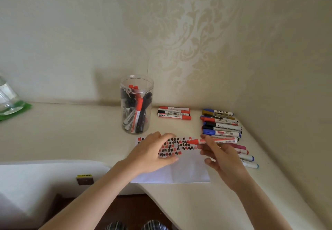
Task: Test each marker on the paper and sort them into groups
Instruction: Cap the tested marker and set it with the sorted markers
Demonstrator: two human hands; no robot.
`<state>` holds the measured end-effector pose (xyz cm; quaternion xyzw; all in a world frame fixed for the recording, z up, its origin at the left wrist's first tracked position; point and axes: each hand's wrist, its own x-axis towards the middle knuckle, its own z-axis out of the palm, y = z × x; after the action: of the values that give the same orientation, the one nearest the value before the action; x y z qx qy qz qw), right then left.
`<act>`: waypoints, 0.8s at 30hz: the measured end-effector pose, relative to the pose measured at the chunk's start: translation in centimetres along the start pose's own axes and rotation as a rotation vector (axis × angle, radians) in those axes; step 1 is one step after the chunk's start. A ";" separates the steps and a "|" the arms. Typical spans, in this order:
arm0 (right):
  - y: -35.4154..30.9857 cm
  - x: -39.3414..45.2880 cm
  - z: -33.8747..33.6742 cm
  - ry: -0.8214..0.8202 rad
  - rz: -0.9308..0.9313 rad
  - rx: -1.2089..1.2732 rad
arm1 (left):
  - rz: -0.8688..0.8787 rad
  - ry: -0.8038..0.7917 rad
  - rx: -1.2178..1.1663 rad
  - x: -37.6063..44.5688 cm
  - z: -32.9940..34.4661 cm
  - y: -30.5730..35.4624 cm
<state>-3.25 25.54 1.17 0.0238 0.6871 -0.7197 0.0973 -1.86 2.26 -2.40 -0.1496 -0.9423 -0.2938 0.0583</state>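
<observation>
A white sheet of paper (186,170) lies on the cream table, its upper part covered with rows of red and black marks. My left hand (152,154) rests flat on the paper's left part, fingers spread. My right hand (221,156) holds a red marker (213,141) by its barrel, cap end pointing left just above the marked rows. A clear jar (136,104) behind the paper holds several red and black markers. A small group of three markers (174,113) lies to the right of the jar. A larger pile of markers (221,124) lies at the far right.
More markers (248,156) lie below the right pile, partly behind my right hand. A clear bottle on a green cloth (10,102) stands at the far left. The patterned wall rises behind the table. The table's front edge curves in near my left forearm.
</observation>
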 end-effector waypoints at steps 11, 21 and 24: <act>1.6 1.8 2.2 0.080 -0.102 -0.341 | 0.076 0.018 0.302 1.8 2.4 -1.4; 4.2 2.4 2.8 0.192 -0.224 -0.449 | 0.065 0.085 0.313 1.4 3.0 -1.9; 4.4 2.5 2.8 0.205 -0.244 -0.498 | 0.052 0.064 0.322 1.4 3.0 -1.9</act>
<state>-4.65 22.36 -3.44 -0.0109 0.8465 -0.5293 -0.0569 -3.87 2.89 -5.60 -0.1533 -0.9706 -0.1423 0.1192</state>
